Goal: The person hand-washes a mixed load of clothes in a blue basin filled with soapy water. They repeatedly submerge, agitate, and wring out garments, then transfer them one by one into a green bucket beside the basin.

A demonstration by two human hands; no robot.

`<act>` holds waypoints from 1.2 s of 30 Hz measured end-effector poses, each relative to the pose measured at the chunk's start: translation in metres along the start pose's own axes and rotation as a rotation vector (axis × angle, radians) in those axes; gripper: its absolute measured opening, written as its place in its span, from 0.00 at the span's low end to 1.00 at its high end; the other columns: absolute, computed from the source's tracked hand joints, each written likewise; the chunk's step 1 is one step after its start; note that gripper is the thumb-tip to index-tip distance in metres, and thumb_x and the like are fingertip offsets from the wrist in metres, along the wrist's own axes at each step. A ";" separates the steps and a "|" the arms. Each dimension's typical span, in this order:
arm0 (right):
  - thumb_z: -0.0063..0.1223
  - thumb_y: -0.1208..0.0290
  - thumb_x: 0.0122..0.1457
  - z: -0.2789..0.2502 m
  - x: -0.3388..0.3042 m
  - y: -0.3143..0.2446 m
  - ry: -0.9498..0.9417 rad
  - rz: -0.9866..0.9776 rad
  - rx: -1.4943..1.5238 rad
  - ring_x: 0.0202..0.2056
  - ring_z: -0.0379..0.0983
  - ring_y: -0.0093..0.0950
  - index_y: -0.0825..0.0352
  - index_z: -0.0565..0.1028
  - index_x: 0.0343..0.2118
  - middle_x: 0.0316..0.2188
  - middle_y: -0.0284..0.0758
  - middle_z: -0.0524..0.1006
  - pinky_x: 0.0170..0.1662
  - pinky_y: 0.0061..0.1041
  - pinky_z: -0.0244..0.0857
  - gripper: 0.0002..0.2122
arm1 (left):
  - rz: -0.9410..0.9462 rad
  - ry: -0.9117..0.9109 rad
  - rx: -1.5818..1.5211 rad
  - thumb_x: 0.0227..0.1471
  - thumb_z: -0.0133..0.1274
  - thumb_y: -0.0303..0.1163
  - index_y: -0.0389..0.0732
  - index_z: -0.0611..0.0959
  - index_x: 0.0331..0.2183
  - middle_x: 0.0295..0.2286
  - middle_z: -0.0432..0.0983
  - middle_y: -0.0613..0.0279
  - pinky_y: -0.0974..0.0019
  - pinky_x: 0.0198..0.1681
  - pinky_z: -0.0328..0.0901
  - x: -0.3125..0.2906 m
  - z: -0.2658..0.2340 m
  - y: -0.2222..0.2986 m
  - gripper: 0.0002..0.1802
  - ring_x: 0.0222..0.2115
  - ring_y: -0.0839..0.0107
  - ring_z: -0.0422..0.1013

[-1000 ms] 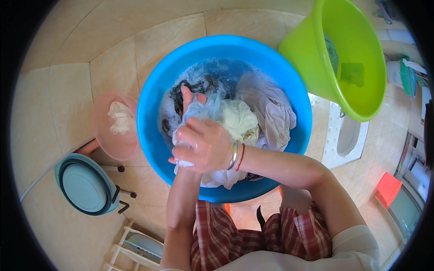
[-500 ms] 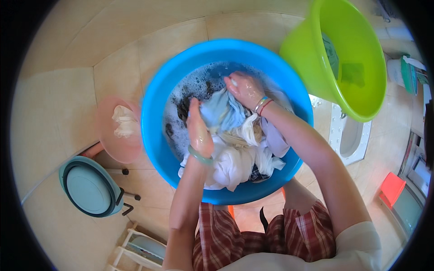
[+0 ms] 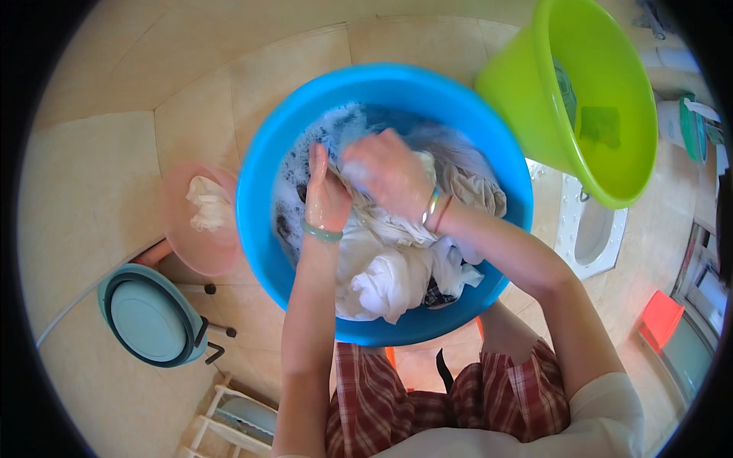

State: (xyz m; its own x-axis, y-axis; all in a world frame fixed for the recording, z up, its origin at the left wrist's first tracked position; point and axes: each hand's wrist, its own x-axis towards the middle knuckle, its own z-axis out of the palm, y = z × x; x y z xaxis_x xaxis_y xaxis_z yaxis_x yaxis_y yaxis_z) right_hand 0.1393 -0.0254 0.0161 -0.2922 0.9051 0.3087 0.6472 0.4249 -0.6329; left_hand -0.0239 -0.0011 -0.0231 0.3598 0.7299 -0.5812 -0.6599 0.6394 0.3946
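Observation:
A large blue basin [image 3: 263, 252] holds sudsy water and a heap of wet white laundry [image 3: 397, 282]. Over its left part, my left hand [image 3: 328, 202] is raised with fingers stretched out and the palm turned toward the right. A green bangle [image 3: 322, 232] circles that wrist. My right hand [image 3: 393, 175] is curled beside it, above the clothes, and smeared by motion. A pale bluish patch shows under its fingers; what it grips cannot be made out. Beige-white cloth [image 3: 473, 191] lies to its right, and foam [image 3: 294, 164] floats at the far left.
A green tub [image 3: 527, 91] with a green cloth inside stands at the far right, next to a white squat toilet [image 3: 595, 229]. On the left are a pink basin [image 3: 183, 244] holding a pale cloth and a teal folding basin [image 3: 153, 317]. A red object [image 3: 660, 317] lies at right.
My right hand has moved left and nearer, close to my left hand, covering most of the light blue cloth seen before. My left hand has shifted slightly left and farther away.

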 end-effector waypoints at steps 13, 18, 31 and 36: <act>0.62 0.62 0.44 -0.005 0.015 -0.110 0.244 -0.169 0.102 0.31 0.68 0.27 0.55 0.76 0.31 0.33 0.28 0.70 0.27 0.25 0.63 0.11 | -0.180 -0.403 -0.394 0.58 0.49 0.49 0.42 0.75 0.41 0.38 0.74 0.60 0.64 0.38 0.68 -0.032 0.023 0.005 0.20 0.34 0.69 0.71; 0.60 0.67 0.46 0.008 0.026 -0.076 0.384 -0.116 0.186 0.27 0.73 0.31 0.57 0.75 0.26 0.27 0.33 0.71 0.24 0.29 0.67 0.06 | 0.053 0.303 -0.181 0.56 0.51 0.48 0.42 0.76 0.36 0.35 0.74 0.62 0.64 0.37 0.68 -0.052 0.069 0.000 0.18 0.31 0.70 0.70; 0.45 0.63 0.61 0.018 -0.033 0.063 -0.124 0.320 -0.231 0.49 0.69 0.48 0.64 0.69 0.49 0.45 0.48 0.74 0.51 0.40 0.63 0.16 | 0.062 0.163 0.130 0.62 0.45 0.47 0.48 0.63 0.60 0.55 0.65 0.62 0.58 0.55 0.60 -0.006 -0.019 0.006 0.29 0.53 0.63 0.63; 0.47 0.70 0.56 0.034 -0.023 0.099 -0.151 0.730 -0.051 0.50 0.67 0.46 0.63 0.73 0.41 0.42 0.41 0.74 0.49 0.36 0.65 0.10 | 0.125 0.056 0.165 0.64 0.43 0.42 0.51 0.55 0.64 0.59 0.60 0.61 0.57 0.59 0.58 -0.005 0.000 -0.013 0.31 0.58 0.63 0.59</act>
State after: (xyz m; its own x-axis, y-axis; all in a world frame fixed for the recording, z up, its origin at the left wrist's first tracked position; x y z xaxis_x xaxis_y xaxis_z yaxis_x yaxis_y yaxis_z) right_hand 0.1865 -0.0036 -0.0776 0.1327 0.9507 -0.2804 0.7444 -0.2824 -0.6052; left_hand -0.0172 -0.0129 -0.0249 0.2414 0.7943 -0.5575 -0.5788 0.5790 0.5743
